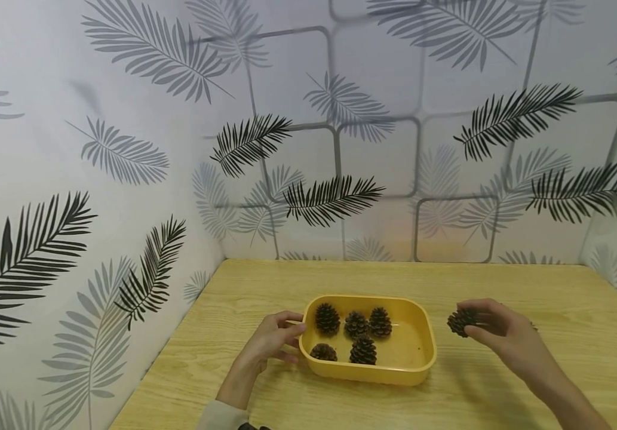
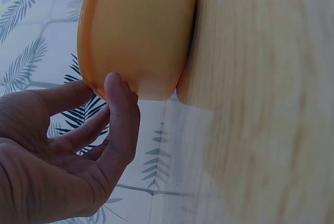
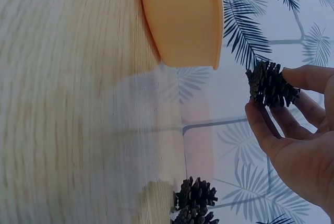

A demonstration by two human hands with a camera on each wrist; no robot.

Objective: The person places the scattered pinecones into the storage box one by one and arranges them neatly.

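Observation:
A yellow plastic tray [image 1: 418, 349] sits on the wooden table and holds several brown pine cones [image 1: 356, 324]. My left hand [image 1: 293, 339] grips the tray's left end, thumb near the rim and fingers lower on the wall. In the left wrist view the thumb [image 2: 122, 109] presses the tray's outer wall [image 2: 141, 31]. My right hand [image 1: 466, 325] is to the right of the tray, a little above the table, and pinches one pine cone [image 1: 457, 321] between thumb and fingers. The right wrist view shows that cone [image 3: 269, 84] held clear of the tray [image 3: 182, 15].
More loose pine cones [image 3: 195, 200] lie on the table behind my right hand, mostly hidden in the head view. The table [image 1: 502, 280] stands in a corner, with leaf-patterned walls [image 1: 125, 179] at the left, back and right.

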